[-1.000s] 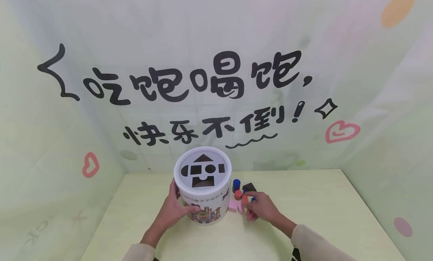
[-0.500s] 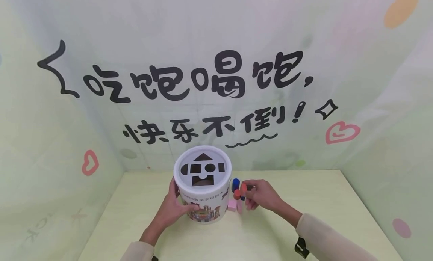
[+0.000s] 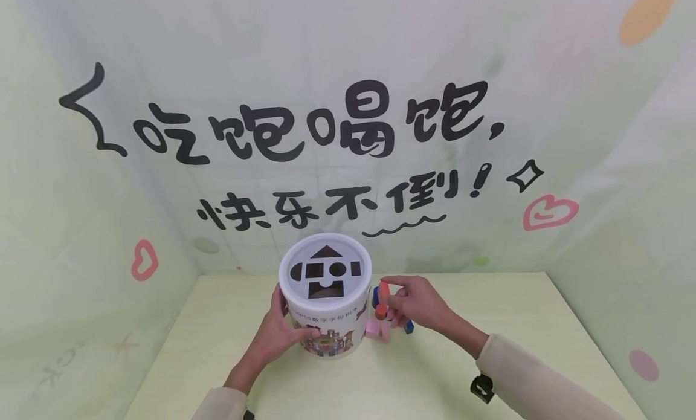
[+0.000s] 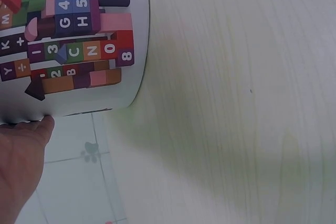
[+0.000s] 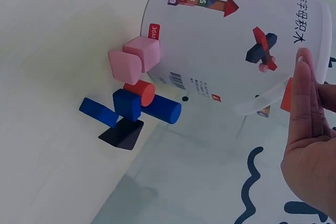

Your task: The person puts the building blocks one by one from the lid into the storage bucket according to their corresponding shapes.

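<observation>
A white bucket (image 3: 326, 317) with printed block pictures stands upright; its lid (image 3: 302, 290) has several shaped holes. My left hand (image 3: 280, 334) holds its left side, thumb across the front; part of that hand (image 4: 21, 166) shows in the left wrist view. My right hand (image 3: 424, 302) pinches an orange-red block (image 3: 384, 289) just right of the bucket, near rim height. In the right wrist view, fingers cover most of that block (image 5: 286, 95). Below lie two pink blocks (image 5: 144, 53), an orange-red cylinder (image 5: 142, 93) and a blue cylinder (image 5: 164, 109).
A blue cube (image 5: 127, 104), a blue oblong block (image 5: 98, 112) and a dark triangular block (image 5: 123, 134) lie close together beside the cylinders. All rest on the pale wooden table (image 3: 489, 323). A printed fabric wall (image 3: 348, 166) rises behind and at both sides.
My right hand has raised the orange-red block from the loose pieces and brought it slightly left, towards the bucket. My left hand keeps its hold on the bucket, which has barely moved.
</observation>
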{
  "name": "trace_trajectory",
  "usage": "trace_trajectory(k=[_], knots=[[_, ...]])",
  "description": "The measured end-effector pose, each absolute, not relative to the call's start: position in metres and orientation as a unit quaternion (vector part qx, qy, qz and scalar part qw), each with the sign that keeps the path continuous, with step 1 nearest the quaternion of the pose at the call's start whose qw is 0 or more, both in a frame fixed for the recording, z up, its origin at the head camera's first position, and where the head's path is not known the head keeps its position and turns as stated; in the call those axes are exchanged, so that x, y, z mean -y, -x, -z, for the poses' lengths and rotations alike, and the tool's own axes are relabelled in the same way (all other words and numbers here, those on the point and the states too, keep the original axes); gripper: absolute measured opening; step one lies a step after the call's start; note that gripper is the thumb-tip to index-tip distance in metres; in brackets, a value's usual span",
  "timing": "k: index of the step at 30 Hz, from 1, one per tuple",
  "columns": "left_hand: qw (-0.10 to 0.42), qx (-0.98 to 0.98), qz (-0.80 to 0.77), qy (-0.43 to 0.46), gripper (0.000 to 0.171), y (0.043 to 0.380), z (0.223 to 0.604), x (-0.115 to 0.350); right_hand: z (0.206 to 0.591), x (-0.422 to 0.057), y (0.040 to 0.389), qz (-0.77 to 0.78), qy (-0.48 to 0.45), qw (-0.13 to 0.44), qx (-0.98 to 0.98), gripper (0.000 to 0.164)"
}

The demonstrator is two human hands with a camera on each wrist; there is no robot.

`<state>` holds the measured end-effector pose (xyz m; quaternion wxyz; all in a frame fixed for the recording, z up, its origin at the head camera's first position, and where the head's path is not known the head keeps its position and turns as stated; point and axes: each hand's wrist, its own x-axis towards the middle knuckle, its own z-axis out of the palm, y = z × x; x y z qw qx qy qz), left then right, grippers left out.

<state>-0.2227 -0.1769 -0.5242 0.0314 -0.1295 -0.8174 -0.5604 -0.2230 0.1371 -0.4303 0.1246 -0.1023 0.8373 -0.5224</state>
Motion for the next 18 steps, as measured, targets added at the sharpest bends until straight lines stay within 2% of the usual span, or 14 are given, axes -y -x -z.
trace_trajectory(k=[18], knots=[[0.030,0.817,0.561,0.134,0.128,0.221,0.524,0.178,0.381,-0.137,0.248,0.541,0.095,0.112,-0.828,0.052]])
